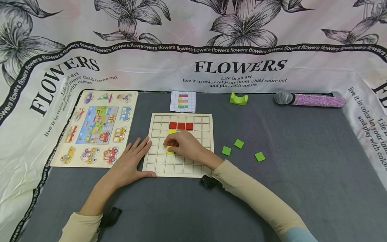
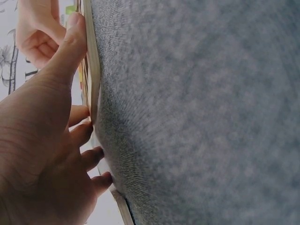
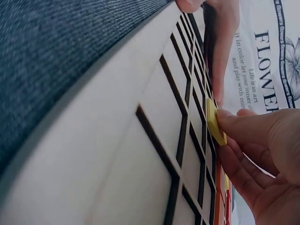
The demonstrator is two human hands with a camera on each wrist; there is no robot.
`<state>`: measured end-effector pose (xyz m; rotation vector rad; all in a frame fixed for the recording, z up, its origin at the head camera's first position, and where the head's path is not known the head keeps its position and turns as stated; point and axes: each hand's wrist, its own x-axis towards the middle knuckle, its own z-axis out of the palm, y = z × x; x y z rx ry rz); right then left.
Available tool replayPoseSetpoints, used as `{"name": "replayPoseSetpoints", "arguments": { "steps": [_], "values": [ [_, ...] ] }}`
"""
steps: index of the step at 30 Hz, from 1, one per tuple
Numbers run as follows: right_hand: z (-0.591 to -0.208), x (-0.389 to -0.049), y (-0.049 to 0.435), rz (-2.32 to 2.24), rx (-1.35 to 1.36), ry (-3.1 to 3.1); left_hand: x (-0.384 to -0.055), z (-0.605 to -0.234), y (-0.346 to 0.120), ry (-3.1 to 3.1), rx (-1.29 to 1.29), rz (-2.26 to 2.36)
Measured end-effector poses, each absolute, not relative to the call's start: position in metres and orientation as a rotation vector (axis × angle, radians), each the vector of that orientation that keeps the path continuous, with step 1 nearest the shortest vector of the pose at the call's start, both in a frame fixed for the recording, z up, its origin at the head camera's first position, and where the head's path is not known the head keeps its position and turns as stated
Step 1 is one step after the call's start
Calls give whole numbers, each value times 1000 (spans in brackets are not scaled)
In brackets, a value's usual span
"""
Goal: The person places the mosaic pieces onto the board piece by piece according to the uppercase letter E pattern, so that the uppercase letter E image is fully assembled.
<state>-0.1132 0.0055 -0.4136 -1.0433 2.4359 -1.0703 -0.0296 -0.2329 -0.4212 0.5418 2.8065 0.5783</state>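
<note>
A pale grid board (image 1: 187, 169) lies on the grey cloth. Three red tiles (image 1: 181, 125) form a row in its upper part, with a yellow tile (image 1: 172, 131) under the leftmost one. My right hand (image 1: 190, 148) is over the board and pinches another yellow tile (image 3: 214, 123) between thumb and fingers, low over the grid. Beyond it in the right wrist view, the edge of an orange tile (image 3: 219, 194) shows. My left hand (image 1: 127, 168) rests at the board's left edge, fingers spread, thumb touching the near-left corner.
Three green tiles (image 1: 239, 144) lie loose to the right of the board. Behind it are a printed pattern card (image 1: 182, 107), a green curved block (image 1: 239, 98) and a pink-handled microphone (image 1: 317, 100). A vehicle puzzle board (image 1: 75, 162) lies at the left.
</note>
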Motion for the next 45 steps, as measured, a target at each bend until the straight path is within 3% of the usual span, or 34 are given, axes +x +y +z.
{"name": "replayPoseSetpoints", "arguments": {
  "steps": [30,40,45],
  "values": [
    [-402,-109,9,-987,-1001,2465,-30,-420,-233,2809,550,556],
    [-388,-121,86,-1118,-1016,2553,-29,-419,-233,2804,557,572],
    [-385,-124,143,-1134,-855,2658,-29,-419,-233,2805,559,574]
  ]
}}
